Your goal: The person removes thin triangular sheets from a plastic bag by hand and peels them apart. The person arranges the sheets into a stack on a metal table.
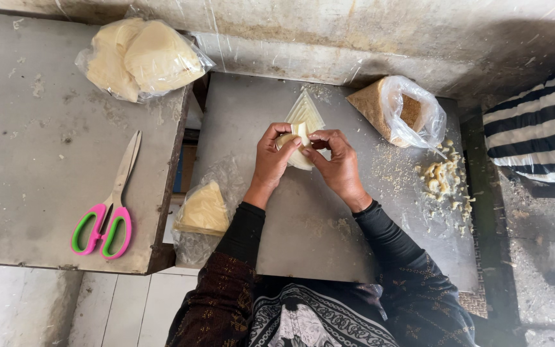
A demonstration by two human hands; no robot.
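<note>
Both hands meet over the middle of a grey metal table [316, 225]. My left hand [272, 157] and my right hand [335, 164] pinch a pale, thin dough wrapper [298, 140] between the fingertips, folding it. Just beyond the fingers lies a small stack of triangular wrappers [304, 110]. Part of the held wrapper is hidden by my fingers.
A plastic bag of brown crumbs [396, 109] lies at the back right, with loose crumbs and dough scraps [443, 180] beside it. A bag of wrappers [203, 209] sits at the left edge. On the left table are pink-green scissors [107, 212] and a bag of dough sheets [139, 56]. Striped cloth [541, 128] is at the right.
</note>
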